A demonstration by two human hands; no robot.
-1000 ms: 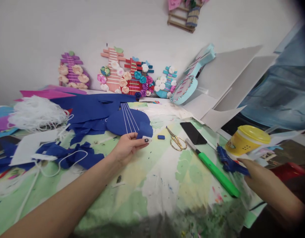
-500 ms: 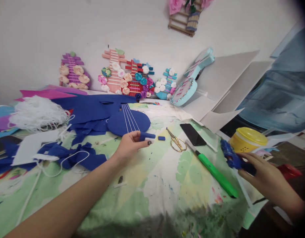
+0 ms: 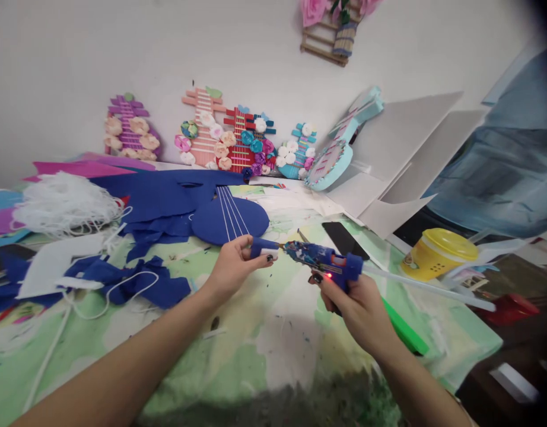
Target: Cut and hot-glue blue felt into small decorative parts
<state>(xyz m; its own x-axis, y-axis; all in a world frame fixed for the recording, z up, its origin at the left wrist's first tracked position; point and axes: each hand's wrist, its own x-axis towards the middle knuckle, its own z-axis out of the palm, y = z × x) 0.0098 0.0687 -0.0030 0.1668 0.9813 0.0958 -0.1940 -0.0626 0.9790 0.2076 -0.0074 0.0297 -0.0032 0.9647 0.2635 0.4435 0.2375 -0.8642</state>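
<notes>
Over the table (image 3: 249,332), in from its front edge, the left hand (image 3: 231,265) pinches a blue piece (image 3: 261,243); the right hand (image 3: 365,308) wraps round the glue gun (image 3: 320,256), its nozzle (image 3: 283,245) at the piece's end. A slip could smear the piece or burn the left hand.

Soft, even light lay across my counter (image 3: 295,323) and the pale wall (image 3: 247,41); red glowed on my glue gun (image 3: 315,255). Black rounded the upper-right corner, and the right edge blurred.

right hand (image 3: 360,305) swung inward, glue gun (image 3: 315,256) now at blue strip (image 3: 258,244), scissors (image 3: 302,236) (mostly) hidden
</notes>
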